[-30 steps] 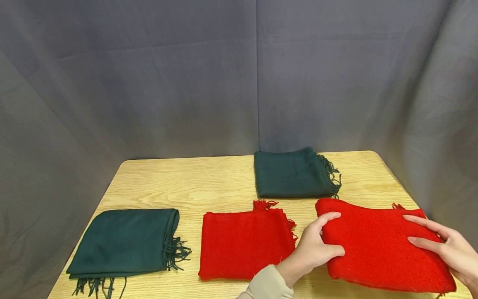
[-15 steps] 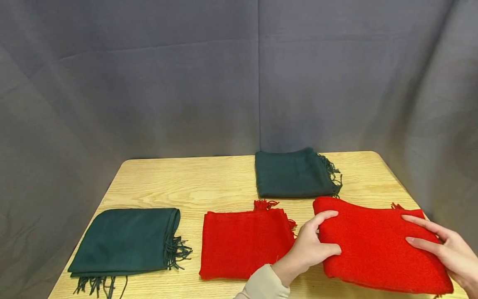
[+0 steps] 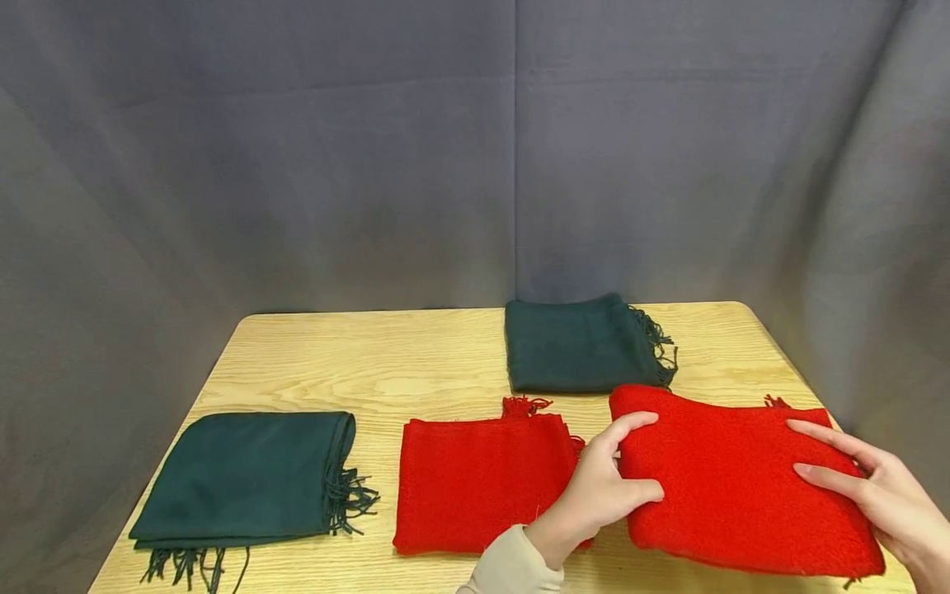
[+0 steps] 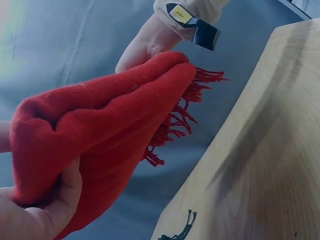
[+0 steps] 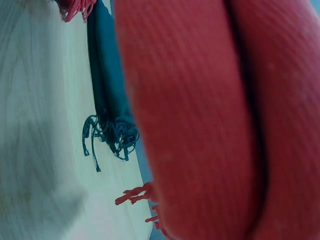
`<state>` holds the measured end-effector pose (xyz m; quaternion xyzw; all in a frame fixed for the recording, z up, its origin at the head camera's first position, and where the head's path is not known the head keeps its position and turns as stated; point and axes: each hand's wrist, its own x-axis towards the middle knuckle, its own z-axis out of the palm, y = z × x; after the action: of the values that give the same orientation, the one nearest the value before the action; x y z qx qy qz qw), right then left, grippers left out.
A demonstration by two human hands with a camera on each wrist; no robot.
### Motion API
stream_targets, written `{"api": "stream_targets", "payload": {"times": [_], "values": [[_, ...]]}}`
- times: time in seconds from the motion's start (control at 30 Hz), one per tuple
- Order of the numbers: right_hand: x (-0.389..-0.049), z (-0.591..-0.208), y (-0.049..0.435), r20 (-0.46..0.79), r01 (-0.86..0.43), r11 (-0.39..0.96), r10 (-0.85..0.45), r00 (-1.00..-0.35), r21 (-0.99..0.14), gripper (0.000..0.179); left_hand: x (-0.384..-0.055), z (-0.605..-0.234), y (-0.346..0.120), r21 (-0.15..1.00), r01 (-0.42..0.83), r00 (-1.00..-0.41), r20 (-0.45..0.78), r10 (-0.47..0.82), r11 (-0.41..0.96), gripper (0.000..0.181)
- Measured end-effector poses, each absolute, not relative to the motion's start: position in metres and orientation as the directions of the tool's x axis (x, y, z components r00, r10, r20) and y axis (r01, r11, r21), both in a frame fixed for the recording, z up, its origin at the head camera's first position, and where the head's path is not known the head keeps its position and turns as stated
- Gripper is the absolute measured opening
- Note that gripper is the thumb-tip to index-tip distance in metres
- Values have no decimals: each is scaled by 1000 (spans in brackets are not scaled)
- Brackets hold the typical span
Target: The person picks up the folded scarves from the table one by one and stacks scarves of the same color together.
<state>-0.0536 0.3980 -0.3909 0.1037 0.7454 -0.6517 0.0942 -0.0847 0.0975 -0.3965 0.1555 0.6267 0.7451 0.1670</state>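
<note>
Both hands hold a folded red scarf (image 3: 742,487) above the right side of the table, its fringe showing at the far edge. My left hand (image 3: 597,487) grips its left end, thumb and a finger on the upper face; in the left wrist view, fingers (image 4: 70,185) curl into the folds. At the opposite end my right hand (image 3: 879,495) holds the cloth, two fingers lying over the top and the rest hidden beneath. Thick folds of the scarf (image 5: 195,120) fill much of the right wrist view. Just left of my left hand lies a second folded red scarf (image 3: 482,487).
A dark green folded scarf (image 3: 245,478) with fringe lies at the table's left. Another dark green scarf (image 3: 579,346) lies at the back, right of centre. Grey curtains (image 3: 371,165) stand behind and beside the wooden table (image 3: 356,363).
Both hands have shifted slightly left with the held red scarf, and it sits a touch higher in view. The grips look the same, and the other scarves have stayed put.
</note>
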Motion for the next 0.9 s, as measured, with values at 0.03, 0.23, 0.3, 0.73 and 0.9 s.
{"api": "stream_targets", "payload": {"times": [0.03,0.23,0.3,0.73,0.9], "values": [[-54,-390,396,-269,270,118,27,-963,-955,46,-85,-396,96,984,-55,-895,26,445,-168,66],[-56,-383,387,-241,242,127,18,-970,-962,46,-88,-394,88,979,-58,-900,34,436,-196,66],[-56,-382,385,-226,225,127,7,-974,-966,47,-89,-394,86,977,-61,-902,34,431,-204,67],[-54,-374,371,-200,198,103,-4,-980,-975,49,-89,-389,71,964,-42,-892,83,444,-264,67],[-54,-372,366,-178,174,115,-25,-984,-978,49,-90,-388,65,957,-19,-896,113,430,-291,67]]}}
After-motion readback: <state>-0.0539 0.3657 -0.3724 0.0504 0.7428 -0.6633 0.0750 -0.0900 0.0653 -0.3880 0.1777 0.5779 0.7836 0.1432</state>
